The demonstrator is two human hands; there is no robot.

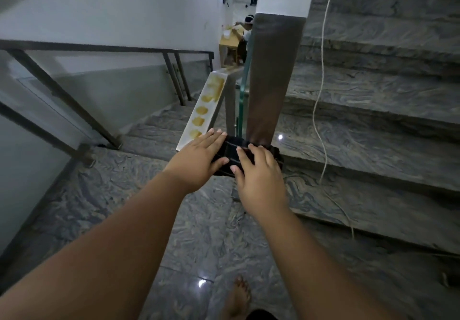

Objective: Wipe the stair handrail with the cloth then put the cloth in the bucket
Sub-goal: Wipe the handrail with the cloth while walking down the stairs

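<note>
Currently both hands, left hand (199,156) and right hand (257,172), press a dark cloth (230,155) flat on the near end of the rail (211,100), fingers extended, not clenched. Yellow stains (202,110) remain ahead, so wiping has barely started. No bucket is visible; the cloth is partly covered.

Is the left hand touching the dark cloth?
Touching. The head view shows the left hand lying flat on the dark cloth, thumb pressed against its near edge.

head cam — forward and down | close over both forearms | faces descending stairs (159,125)
</note>
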